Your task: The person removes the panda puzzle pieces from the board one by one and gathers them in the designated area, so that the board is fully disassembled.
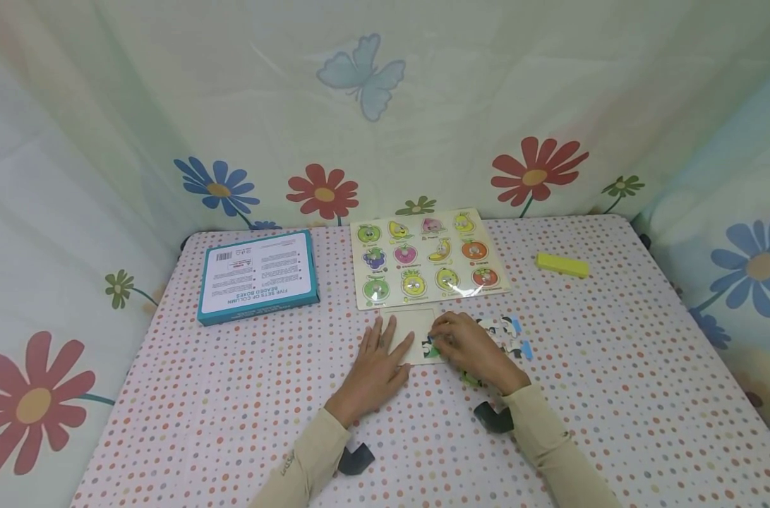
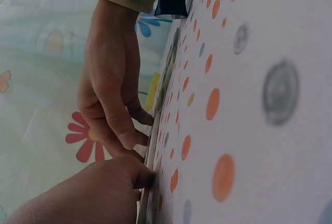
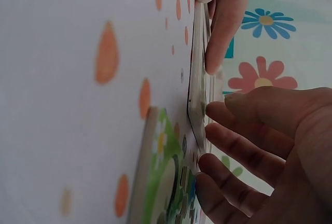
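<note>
A small wooden puzzle tray (image 1: 411,321) lies flat on the table, with its left part bare. A printed puzzle piece (image 1: 428,348) sits in its lower right corner. My left hand (image 1: 373,367) rests on the tray's left side, fingers spread and thumb by the near edge. Over the right side, my right hand (image 1: 470,347) touches the corner piece with slightly bent fingertips. Loose panda puzzle pieces (image 1: 505,333) lie right of it, partly hidden by the hand. A green-edged piece (image 3: 155,167) lies nearest in the right wrist view.
Behind the tray lies a fruit puzzle board (image 1: 394,282). A teal-and-white box (image 1: 257,275) stands at the back left, and a yellow block (image 1: 562,265) at the back right. Floral curtains (image 1: 435,120) hang behind and beside the dotted table (image 1: 232,409).
</note>
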